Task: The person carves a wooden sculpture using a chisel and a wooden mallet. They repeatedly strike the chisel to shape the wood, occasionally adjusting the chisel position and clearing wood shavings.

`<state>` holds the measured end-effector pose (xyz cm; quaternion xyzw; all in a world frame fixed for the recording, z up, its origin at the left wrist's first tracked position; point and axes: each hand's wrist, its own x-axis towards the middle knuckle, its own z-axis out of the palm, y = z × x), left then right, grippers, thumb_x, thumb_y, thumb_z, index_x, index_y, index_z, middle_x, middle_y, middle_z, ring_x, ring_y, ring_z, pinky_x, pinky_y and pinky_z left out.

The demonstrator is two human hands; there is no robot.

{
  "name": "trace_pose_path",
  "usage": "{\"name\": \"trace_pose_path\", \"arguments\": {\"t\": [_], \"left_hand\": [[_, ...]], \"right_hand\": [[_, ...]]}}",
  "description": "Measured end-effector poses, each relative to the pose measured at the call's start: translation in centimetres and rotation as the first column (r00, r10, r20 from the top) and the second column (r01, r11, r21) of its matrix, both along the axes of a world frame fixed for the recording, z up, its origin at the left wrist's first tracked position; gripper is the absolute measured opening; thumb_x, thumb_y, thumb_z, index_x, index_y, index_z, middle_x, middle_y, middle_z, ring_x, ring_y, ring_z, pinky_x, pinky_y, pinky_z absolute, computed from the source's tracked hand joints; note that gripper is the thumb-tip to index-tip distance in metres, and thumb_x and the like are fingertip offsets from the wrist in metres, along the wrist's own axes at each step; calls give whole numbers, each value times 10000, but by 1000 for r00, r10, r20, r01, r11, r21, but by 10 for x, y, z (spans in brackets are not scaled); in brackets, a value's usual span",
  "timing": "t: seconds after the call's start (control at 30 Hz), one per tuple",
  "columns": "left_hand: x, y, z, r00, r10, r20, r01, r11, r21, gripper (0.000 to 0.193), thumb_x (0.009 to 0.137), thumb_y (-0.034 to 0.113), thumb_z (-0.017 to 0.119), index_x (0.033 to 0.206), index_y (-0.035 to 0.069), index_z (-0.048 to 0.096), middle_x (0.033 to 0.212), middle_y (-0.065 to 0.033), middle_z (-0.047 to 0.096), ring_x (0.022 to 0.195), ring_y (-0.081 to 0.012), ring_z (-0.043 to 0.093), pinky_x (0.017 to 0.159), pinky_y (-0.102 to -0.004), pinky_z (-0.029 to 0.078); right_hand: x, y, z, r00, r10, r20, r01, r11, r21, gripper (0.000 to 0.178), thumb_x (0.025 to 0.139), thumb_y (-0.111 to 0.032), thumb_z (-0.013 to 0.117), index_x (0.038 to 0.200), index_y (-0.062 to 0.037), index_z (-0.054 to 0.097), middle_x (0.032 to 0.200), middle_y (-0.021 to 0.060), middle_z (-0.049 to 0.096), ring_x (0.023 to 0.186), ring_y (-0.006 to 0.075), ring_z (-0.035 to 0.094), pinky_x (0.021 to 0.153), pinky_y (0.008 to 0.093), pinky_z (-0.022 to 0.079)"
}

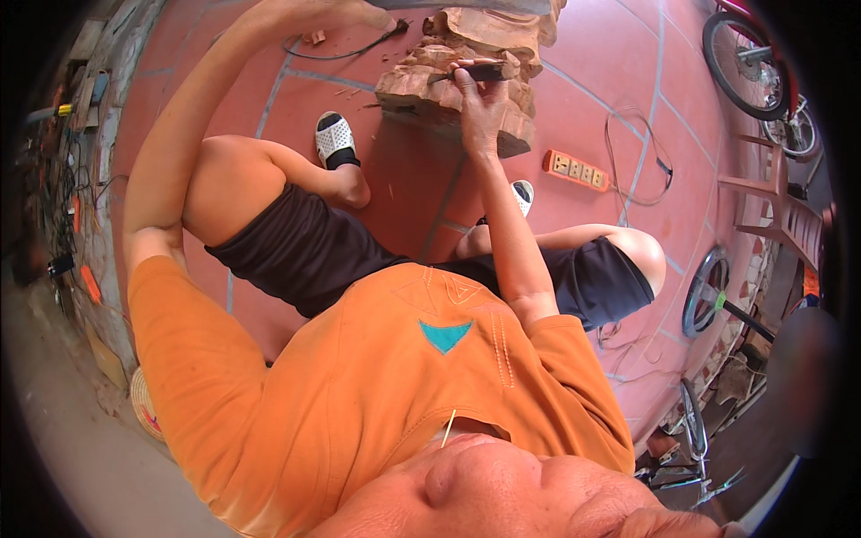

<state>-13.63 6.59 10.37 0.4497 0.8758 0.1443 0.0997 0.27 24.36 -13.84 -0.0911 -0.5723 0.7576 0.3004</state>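
Note:
A carved block of reddish-brown wood [417, 85], with rough, layered sides, stands on the floor ahead of me. My right hand [484, 103] is closed at its near face, gripping a slim dark tool [484, 72] that lies crosswise against the wood. The tool's exact kind is not clear. My left arm reaches far forward, and the part of my left hand [363, 13] that shows is at the upper edge, left of the block. Its fingers are out of sight. A grey surface [502, 4] tops the block at the picture's edge.
An orange power strip [576, 170] with a looped cord lies right of the block. A black cable [345, 56] and wood chips lie to its left. Bicycle wheels [744, 65], a plastic chair [789, 202] and a spoked wheel [704, 291] line the right; cluttered tools line the left.

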Motion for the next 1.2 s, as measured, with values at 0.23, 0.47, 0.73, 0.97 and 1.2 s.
{"name": "trace_pose_path", "arguments": {"t": [0.23, 0.47, 0.73, 0.97, 1.2], "left_hand": [[13, -27, 14, 996, 42, 81, -42, 999, -2, 566, 765, 330, 740, 1244, 46, 634, 957, -241, 726, 923, -395, 712, 849, -481, 542], [-1, -20, -8, 990, 45, 135, -61, 991, 122, 555, 756, 350, 786, 1190, 33, 648, 997, -226, 723, 962, -342, 706, 859, -441, 533], [-5, -25, -6, 960, 83, 267, -133, 976, 173, 604, 763, 297, 827, 1265, 22, 636, 962, -116, 706, 910, -210, 671, 824, -375, 522], [11, -7, 10, 802, 167, 574, -341, 916, 209, 608, 799, 150, 817, 1341, -15, 598, 979, -46, 669, 848, -109, 641, 775, -282, 525], [-5, -21, -9, 818, 189, 543, -360, 905, 227, 590, 805, 117, 824, 1332, -19, 596, 1011, -51, 691, 830, -116, 653, 745, -278, 530]], "right_hand": [[-2, -44, 59, 946, 323, 19, -296, 889, -349, 231, 997, 4, 631, 1195, -71, 539, 1111, 78, 693, 1034, 190, 694, 908, 324, 584], [-9, 2, 29, 1000, -17, -7, 17, 998, 68, 180, 998, -12, 644, 1156, -46, 565, 1087, 39, 689, 982, 139, 659, 896, 308, 534], [24, -94, 50, 973, 221, 64, -205, 707, 677, 278, 820, 57, 685, 1058, -74, 625, 970, 118, 697, 884, 304, 707, 765, 407, 576], [40, -113, 41, 914, 362, 185, -381, 607, 697, 330, 872, -16, 675, 1181, -93, 585, 1047, 102, 651, 1010, 325, 669, 833, 416, 558], [25, -90, 45, 975, 215, 51, -153, 493, 857, 391, 815, 22, 682, 1183, -102, 644, 1101, 81, 652, 1049, 297, 633, 881, 395, 557]]}}
